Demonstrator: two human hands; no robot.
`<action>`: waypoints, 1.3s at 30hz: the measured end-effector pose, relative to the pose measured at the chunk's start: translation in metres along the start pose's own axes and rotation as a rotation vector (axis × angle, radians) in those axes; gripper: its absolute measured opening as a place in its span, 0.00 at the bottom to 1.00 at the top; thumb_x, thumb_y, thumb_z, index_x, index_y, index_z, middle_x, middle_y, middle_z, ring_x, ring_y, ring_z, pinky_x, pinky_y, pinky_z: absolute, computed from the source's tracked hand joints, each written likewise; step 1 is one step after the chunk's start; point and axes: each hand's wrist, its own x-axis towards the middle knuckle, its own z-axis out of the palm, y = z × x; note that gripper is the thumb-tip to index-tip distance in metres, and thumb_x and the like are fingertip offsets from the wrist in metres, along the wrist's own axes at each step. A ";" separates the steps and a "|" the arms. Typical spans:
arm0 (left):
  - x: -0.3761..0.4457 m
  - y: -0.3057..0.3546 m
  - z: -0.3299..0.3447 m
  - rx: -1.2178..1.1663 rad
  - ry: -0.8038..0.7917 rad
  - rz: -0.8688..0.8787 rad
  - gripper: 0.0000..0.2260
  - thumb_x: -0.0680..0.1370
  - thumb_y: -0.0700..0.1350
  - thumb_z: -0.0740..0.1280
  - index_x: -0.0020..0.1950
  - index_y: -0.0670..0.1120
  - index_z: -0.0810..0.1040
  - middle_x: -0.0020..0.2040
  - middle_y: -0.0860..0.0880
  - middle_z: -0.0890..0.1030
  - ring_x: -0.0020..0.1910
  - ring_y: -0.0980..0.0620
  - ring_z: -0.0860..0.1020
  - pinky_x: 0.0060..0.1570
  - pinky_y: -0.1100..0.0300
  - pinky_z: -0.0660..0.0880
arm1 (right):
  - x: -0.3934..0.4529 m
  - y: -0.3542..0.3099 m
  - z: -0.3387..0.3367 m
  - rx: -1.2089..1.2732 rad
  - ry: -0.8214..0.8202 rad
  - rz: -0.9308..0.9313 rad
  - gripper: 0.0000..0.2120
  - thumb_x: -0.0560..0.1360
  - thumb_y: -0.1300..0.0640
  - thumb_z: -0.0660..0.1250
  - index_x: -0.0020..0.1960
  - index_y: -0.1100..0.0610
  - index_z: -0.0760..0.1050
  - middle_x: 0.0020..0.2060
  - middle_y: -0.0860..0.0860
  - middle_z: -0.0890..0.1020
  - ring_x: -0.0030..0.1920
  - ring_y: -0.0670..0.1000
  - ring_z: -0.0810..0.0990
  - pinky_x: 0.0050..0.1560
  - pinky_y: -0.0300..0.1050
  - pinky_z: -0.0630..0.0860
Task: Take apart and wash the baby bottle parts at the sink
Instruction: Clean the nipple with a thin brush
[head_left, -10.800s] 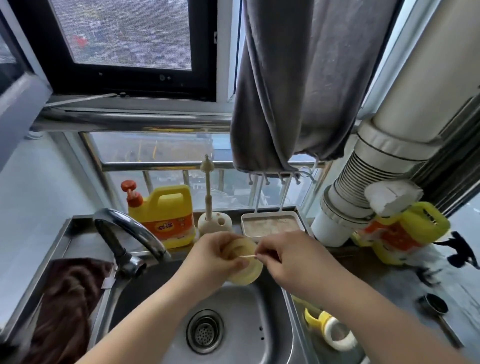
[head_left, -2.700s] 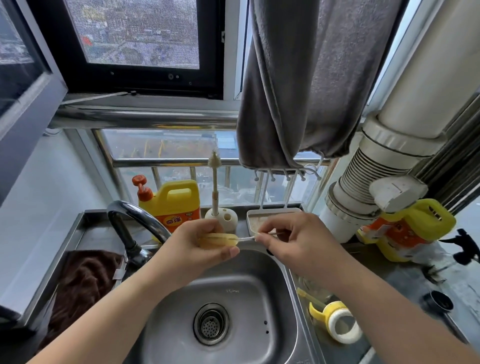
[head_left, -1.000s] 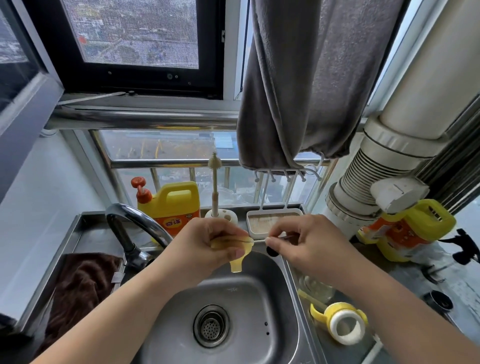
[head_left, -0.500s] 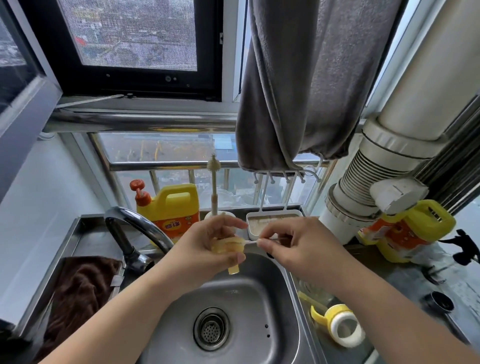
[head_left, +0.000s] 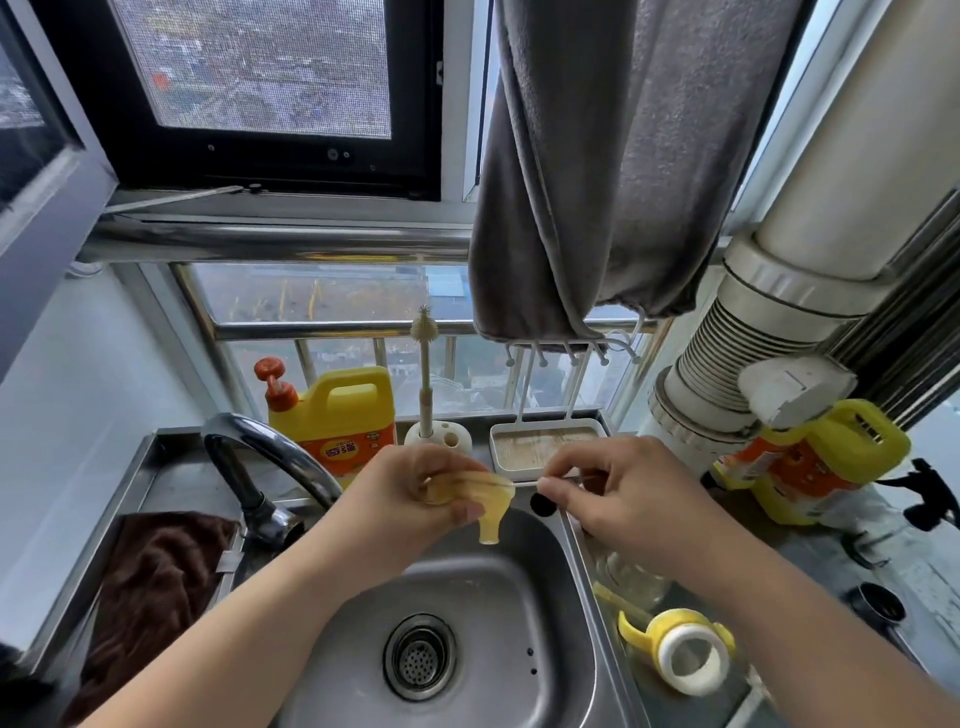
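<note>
Over the steel sink (head_left: 467, 587) my left hand (head_left: 410, 499) pinches a yellowish silicone bottle nipple (head_left: 485, 506), its tip pointing down. My right hand (head_left: 618, 493) holds a thin stick-like brush (head_left: 558, 479) level, its end at the nipple's wide rim. On the counter to the right lies the yellow-and-white bottle collar with handles (head_left: 680, 649). Behind it stands the clear glass bottle body (head_left: 631, 577), partly hidden by my right forearm.
The curved tap (head_left: 260, 462) stands left of the basin, with a brown cloth (head_left: 150, 587) beside it. Behind are a yellow detergent jug (head_left: 337, 415), a bottle brush in its stand (head_left: 428, 395) and a white drying tray (head_left: 535, 449). A second yellow jug (head_left: 810, 457) sits right.
My left hand has turned the nipple from edge-on to tip-down. The thin brush in my right hand drew back a little and now meets the rim again.
</note>
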 end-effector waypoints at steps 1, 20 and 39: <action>0.000 0.002 0.002 0.002 -0.002 0.015 0.10 0.71 0.40 0.75 0.47 0.54 0.82 0.43 0.53 0.85 0.43 0.57 0.82 0.48 0.60 0.79 | 0.001 -0.004 0.001 -0.007 -0.012 -0.024 0.05 0.72 0.45 0.69 0.38 0.43 0.77 0.26 0.36 0.75 0.29 0.42 0.73 0.31 0.38 0.66; -0.001 -0.007 -0.007 -0.046 0.044 0.060 0.09 0.70 0.41 0.75 0.49 0.48 0.83 0.42 0.55 0.84 0.42 0.59 0.81 0.44 0.68 0.74 | 0.001 0.002 -0.003 0.026 0.015 0.007 0.06 0.72 0.47 0.71 0.36 0.43 0.78 0.26 0.40 0.76 0.29 0.43 0.73 0.32 0.40 0.69; 0.001 0.001 0.004 -0.227 -0.013 0.035 0.16 0.64 0.46 0.77 0.47 0.42 0.81 0.46 0.52 0.84 0.44 0.52 0.81 0.44 0.62 0.78 | 0.002 -0.012 0.004 0.057 0.015 -0.038 0.07 0.72 0.47 0.70 0.35 0.41 0.76 0.24 0.44 0.74 0.27 0.43 0.71 0.32 0.37 0.63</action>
